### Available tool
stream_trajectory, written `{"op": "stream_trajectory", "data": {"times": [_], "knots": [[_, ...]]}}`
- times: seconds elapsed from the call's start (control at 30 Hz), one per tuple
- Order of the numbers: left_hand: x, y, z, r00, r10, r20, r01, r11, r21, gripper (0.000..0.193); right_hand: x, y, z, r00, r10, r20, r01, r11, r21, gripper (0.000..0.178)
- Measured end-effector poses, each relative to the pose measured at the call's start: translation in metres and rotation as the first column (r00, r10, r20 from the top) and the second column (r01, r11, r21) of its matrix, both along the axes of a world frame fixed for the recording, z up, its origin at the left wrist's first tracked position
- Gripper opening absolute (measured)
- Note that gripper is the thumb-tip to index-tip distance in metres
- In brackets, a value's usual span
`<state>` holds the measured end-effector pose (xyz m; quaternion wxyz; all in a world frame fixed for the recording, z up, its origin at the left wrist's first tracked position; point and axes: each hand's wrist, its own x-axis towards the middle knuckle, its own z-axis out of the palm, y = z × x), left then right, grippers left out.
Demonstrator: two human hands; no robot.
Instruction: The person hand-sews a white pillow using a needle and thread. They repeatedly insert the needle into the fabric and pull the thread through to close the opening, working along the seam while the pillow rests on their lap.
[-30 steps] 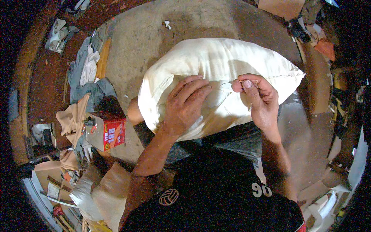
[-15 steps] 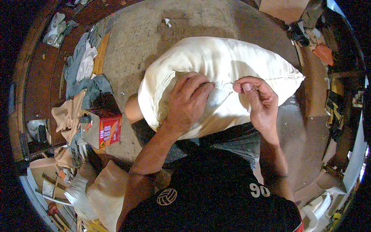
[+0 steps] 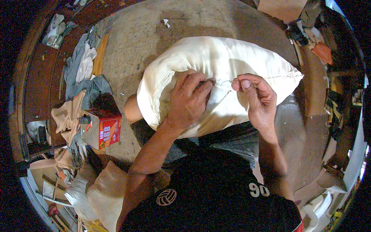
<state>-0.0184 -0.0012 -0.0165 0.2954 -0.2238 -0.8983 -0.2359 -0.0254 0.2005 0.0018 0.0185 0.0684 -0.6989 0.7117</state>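
Observation:
A plump cream cushion (image 3: pixel 232 52) lies across my lap, its seam running toward the pointed right corner. Over its left part, my left hand (image 3: pixel 188 98) is closed, with thumb and fingers pinching the cover's edge. To the right, my right hand (image 3: pixel 259 102) pinches a thin curved needle (image 3: pixel 227 81) between thumb and forefinger. The needle's far end reaches the fabric beside my left fingertips. Any thread is too fine to make out. My left fingers hide part of the seam.
At the left stands a red and grey tin (image 3: pixel 110 129), with a tan cloth (image 3: pixel 68 116) beside it and grey cloth (image 3: pixel 92 91) behind. More pillows (image 3: pixel 108 189) lie at the lower left. A white scrap (image 3: pixel 166 23) rests on the worn floor (image 3: pixel 131 42).
My right hand has shifted very slightly left, with the needle still pinched. The left hand keeps its grip, and the cushion has hardly moved.

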Motion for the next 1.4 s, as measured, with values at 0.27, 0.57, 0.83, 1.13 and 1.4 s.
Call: {"op": "stream_trajectory", "data": {"times": [0.27,0.57,0.83,1.13,1.4], "knots": [[-0.002,0.000,0.000,1.000,-0.011,-0.029,0.012,0.999,0.031,0.020,0.000,-0.003,-0.004,0.998,-0.003,-0.059,0.007,0.997,0.073,0.014],[-0.002,0.003,-0.004,0.997,0.006,-0.074,-0.001,0.998,0.069,0.022,0.000,-0.004,-0.003,0.997,0.005,-0.073,0.005,0.991,0.137,0.013],[-0.001,0.003,-0.002,0.998,-0.009,-0.069,0.014,0.997,0.074,0.024,-0.001,-0.003,0.003,0.999,0.015,-0.037,-0.009,0.987,0.158,0.014],[-0.002,0.004,-0.002,0.996,-0.014,-0.093,0.022,0.995,0.094,0.027,-0.019,0.003,0.007,0.970,0.121,0.209,-0.107,0.991,-0.074,0.020],[-0.002,0.008,-0.002,0.990,-0.025,-0.138,0.040,0.994,0.104,0.029,-0.038,0.013,0.003,0.911,0.294,0.290,-0.264,0.954,-0.140,0.022]]}}
